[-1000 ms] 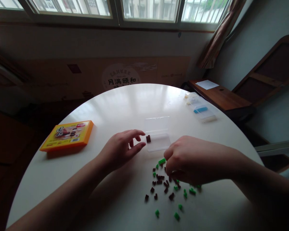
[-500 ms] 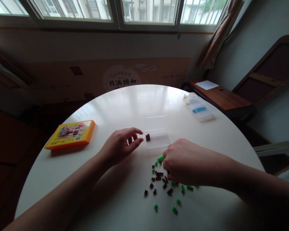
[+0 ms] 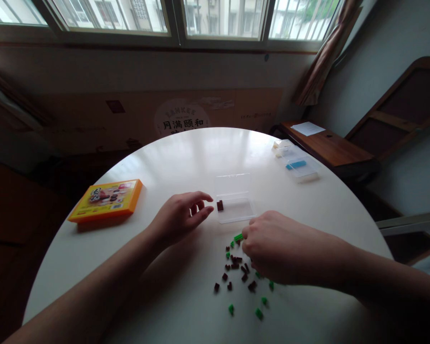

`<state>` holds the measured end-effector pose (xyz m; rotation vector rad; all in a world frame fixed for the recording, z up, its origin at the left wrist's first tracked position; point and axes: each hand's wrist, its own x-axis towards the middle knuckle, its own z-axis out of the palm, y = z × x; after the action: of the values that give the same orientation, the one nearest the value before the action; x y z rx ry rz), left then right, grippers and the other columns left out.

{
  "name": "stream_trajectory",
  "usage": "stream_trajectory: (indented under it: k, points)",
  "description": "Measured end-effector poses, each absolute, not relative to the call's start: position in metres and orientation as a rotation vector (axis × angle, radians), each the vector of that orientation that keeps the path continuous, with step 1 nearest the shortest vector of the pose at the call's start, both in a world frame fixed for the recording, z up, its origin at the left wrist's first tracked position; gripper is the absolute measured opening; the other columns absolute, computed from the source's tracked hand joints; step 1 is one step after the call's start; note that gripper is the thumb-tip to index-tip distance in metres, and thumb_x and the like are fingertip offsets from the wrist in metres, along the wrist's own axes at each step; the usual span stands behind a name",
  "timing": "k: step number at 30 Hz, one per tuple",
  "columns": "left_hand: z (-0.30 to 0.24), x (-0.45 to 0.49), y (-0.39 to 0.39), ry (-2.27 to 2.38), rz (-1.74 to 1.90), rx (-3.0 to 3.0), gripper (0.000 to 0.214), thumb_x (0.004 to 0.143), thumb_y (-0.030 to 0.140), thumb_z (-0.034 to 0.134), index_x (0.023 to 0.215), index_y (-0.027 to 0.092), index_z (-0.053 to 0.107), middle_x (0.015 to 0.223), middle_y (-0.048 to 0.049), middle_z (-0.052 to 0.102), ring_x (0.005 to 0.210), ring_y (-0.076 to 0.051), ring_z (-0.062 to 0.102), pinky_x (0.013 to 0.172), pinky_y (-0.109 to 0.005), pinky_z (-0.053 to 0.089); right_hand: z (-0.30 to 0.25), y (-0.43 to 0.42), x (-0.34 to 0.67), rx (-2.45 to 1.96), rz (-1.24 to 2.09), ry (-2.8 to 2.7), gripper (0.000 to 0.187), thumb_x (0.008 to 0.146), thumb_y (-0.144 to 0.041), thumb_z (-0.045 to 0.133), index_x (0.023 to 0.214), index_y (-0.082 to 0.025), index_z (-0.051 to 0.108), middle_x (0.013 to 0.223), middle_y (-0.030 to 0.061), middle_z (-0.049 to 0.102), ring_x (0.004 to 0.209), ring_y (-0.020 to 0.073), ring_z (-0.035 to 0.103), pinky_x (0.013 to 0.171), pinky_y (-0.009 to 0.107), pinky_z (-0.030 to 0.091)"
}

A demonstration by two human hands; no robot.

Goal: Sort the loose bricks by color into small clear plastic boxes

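Note:
My left hand point(image 3: 186, 213) hovers beside a clear plastic box point(image 3: 238, 210), thumb and forefinger apart with nothing between them. The box lies with its lid folded back, and a small stack of brown bricks point(image 3: 220, 205) sits at its left end. Over the scattered pieces is my right hand point(image 3: 267, 241), its fingers curled together and pointing down; what they hold, if anything, is hidden behind the hand. A green brick point(image 3: 238, 237) shows at its fingertips. Several small brown bricks point(image 3: 235, 266) and green bricks point(image 3: 259, 314) lie loose on the table in front of it.
An orange and yellow box point(image 3: 107, 200) lies on the left of the round white table point(image 3: 157, 157). At the far right rest clear plastic cases point(image 3: 301, 168), one with a blue piece point(image 3: 295, 165) inside. Beyond the table edge stands a wooden chair point(image 3: 329, 143) with paper on it.
My right hand has shifted slightly downward over the pieces, covering some green bricks that showed before. My left hand stays in place, and the view has tilted a little.

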<state>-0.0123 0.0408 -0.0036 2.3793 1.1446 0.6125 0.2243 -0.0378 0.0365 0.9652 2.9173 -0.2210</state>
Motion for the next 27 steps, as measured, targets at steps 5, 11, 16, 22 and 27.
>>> stream_trajectory:
  k: [5,11,16,22,27]
  points:
    - [-0.006,-0.011,0.041,1.123,0.621,2.398,0.023,0.089,0.035,0.056,0.102,0.019,0.068,0.073,0.0005,0.067,0.056,-0.010,0.057,0.056,-0.021,0.046,0.056,-0.028,0.239,1.072,-0.169,2.923,0.019,0.081,-0.021,0.061,0.062,-0.020,0.063,0.063,0.0002,0.061,0.056,0.0111,0.046,0.052,0.030,0.021]
    - [-0.009,-0.007,0.041,1.075,0.595,2.417,0.021,0.087,0.032,0.057,0.101,0.020,0.068,0.075,0.0001,0.067,0.058,-0.010,0.058,0.057,-0.021,0.047,0.053,0.000,0.251,1.344,-0.005,2.942,0.015,0.085,-0.028,0.061,0.075,-0.022,0.070,0.073,0.0001,0.065,0.062,0.0124,0.051,0.055,0.029,0.023]
    - [-0.009,-0.005,0.039,1.084,0.588,2.446,0.021,0.086,0.033,0.059,0.101,0.023,0.069,0.091,-0.0030,0.066,0.068,-0.013,0.061,0.063,-0.024,0.050,0.037,0.011,0.245,1.393,-0.018,2.899,0.013,0.085,-0.028,0.062,0.080,-0.023,0.073,0.077,0.0004,0.067,0.064,0.0125,0.054,0.055,0.028,0.023]
    - [-0.014,-0.005,0.039,1.068,0.571,2.450,0.026,0.083,0.037,0.064,0.107,0.026,0.067,0.102,-0.0042,0.065,0.080,-0.017,0.062,0.070,-0.028,0.052,0.026,0.017,0.235,1.413,-0.062,2.870,0.013,0.084,-0.028,0.063,0.080,-0.023,0.074,0.076,0.0012,0.067,0.065,0.0124,0.055,0.055,0.027,0.025]
    - [-0.018,-0.006,0.041,1.062,0.546,2.466,0.030,0.083,0.039,0.064,0.111,0.027,0.065,0.106,-0.0045,0.064,0.081,-0.017,0.062,0.074,-0.030,0.052,0.021,0.023,0.229,1.440,-0.077,2.854,0.014,0.085,-0.028,0.063,0.083,-0.024,0.076,0.079,0.0013,0.069,0.065,0.0127,0.057,0.054,0.027,0.026]
